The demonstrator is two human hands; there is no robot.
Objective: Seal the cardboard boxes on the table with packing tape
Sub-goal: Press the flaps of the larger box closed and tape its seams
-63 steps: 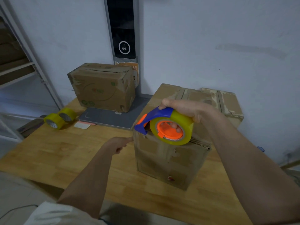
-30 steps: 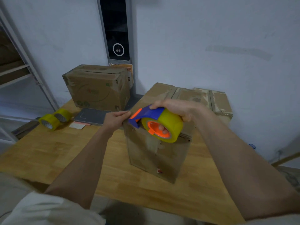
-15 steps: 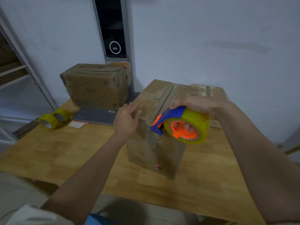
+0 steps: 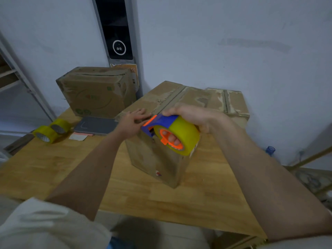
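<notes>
Wooden table (image 4: pixel 53 169) nearest, bearing all. Right hand (image 4: pixel 190 115) wrapped around tape dispenser (image 4: pixel 168 132), fingers through orange core, blue-orange cutter at near top edge of front cardboard box (image 4: pixel 158 159). Left hand (image 4: pixel 132 122) flat on box top, fingers loosely spread, holding nothing. Second cardboard box (image 4: pixel 98 92) far left by wall; two yellow tape rolls (image 4: pixel 51 131) at left edge.
</notes>
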